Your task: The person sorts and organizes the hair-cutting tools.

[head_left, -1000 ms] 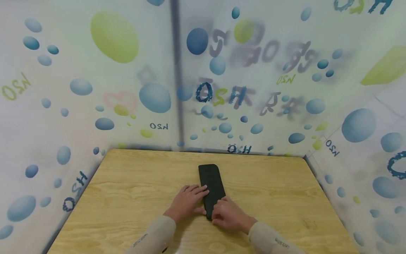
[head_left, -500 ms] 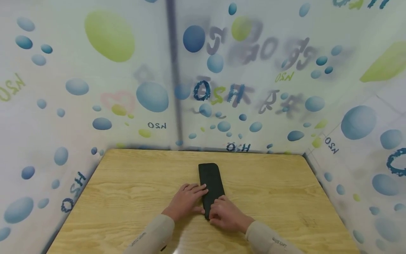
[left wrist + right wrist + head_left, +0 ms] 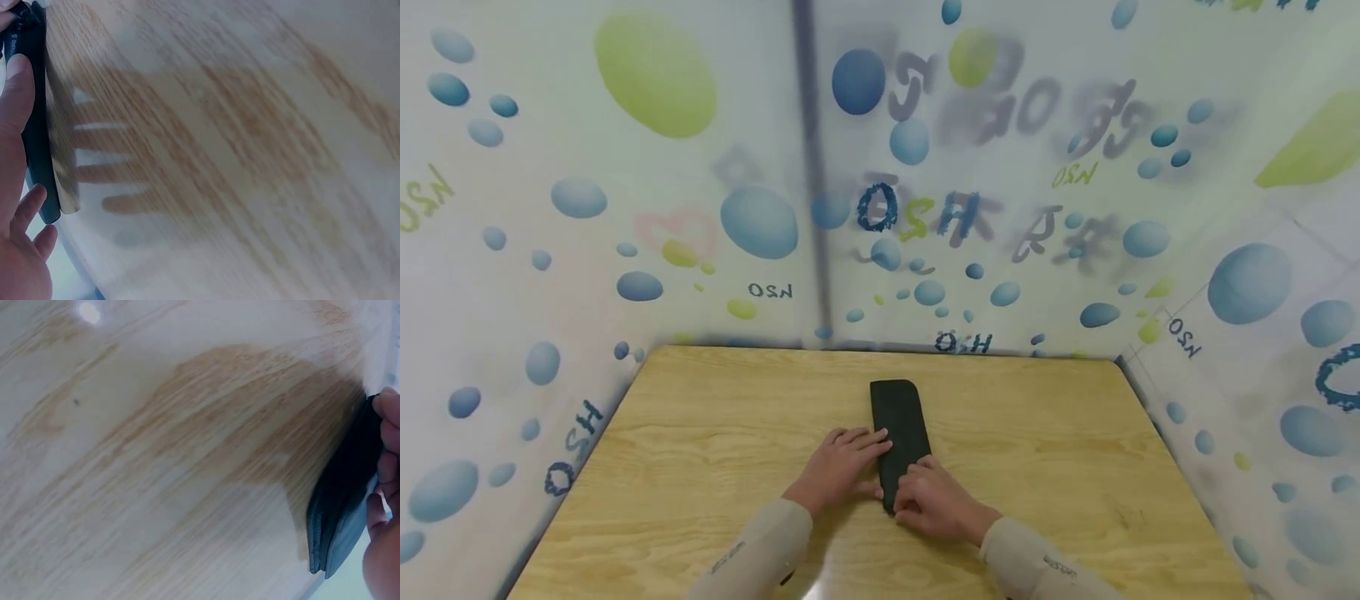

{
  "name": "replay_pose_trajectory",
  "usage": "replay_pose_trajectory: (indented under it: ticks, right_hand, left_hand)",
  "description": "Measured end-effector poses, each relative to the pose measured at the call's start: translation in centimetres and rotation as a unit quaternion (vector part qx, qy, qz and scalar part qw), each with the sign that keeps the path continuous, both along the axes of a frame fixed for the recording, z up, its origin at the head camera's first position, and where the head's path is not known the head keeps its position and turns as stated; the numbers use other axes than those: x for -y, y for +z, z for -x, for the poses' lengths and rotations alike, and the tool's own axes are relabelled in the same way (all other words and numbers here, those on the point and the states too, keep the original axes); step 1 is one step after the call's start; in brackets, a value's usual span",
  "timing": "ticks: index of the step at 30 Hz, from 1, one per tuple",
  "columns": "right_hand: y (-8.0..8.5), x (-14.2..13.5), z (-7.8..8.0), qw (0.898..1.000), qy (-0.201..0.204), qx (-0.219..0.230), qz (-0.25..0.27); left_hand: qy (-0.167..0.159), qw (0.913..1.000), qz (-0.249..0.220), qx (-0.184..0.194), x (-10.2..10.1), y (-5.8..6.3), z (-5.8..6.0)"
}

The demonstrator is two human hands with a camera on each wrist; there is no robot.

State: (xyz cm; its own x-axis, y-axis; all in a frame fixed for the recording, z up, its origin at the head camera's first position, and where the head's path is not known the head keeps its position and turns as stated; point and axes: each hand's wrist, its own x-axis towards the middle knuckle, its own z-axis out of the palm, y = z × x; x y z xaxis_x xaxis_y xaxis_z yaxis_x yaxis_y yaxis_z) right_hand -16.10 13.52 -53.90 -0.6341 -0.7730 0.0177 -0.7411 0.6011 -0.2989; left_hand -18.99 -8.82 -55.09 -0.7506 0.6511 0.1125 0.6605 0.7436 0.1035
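Note:
A long, flat black case (image 3: 898, 414) with one rounded far corner lies lengthwise away from me on the table. My left hand (image 3: 838, 468) rests along its left side, fingers extended over the edge and the thumb near its close end. With curled fingers, my right hand (image 3: 936, 500) pinches the case's near right end. In the left wrist view the left thumb presses on the side of the case (image 3: 37, 119), and the other hand's fingertips show at its end. A ridged, zipper-like seam runs along the edge of the case (image 3: 317, 531) in the right wrist view.
The wood-grain table (image 3: 1037, 433) has rounded far corners. White curtain-like walls (image 3: 760, 150) printed with blue and green bubbles stand close behind it and on both sides. Shadows of the hands fall on the tabletop.
The head view has shifted slightly. Both hands keep nearly the same places on the black case, which lies as before.

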Motion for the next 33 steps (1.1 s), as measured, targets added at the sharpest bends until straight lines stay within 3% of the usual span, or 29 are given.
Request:
replay_pose_trajectory:
  ticks: [4,24,33]
  right_hand:
    - [0.09,0.03,-0.18,1.0,-0.003,-0.005,-0.003]
    - [0.04,0.39,-0.17,0.999,0.007,-0.028,-0.041]
    - [0.56,-0.12,-0.39,0.999,0.006,-0.019,-0.038]
  left_hand:
    - [0.0,1.0,-0.002,-0.009,-0.09,0.01,-0.08]
    - [-0.01,0.9996,0.017,0.021,-0.14,0.26,-0.03]
    - [0.003,0.9975,-0.023,0.067,0.02,0.5,-0.54]
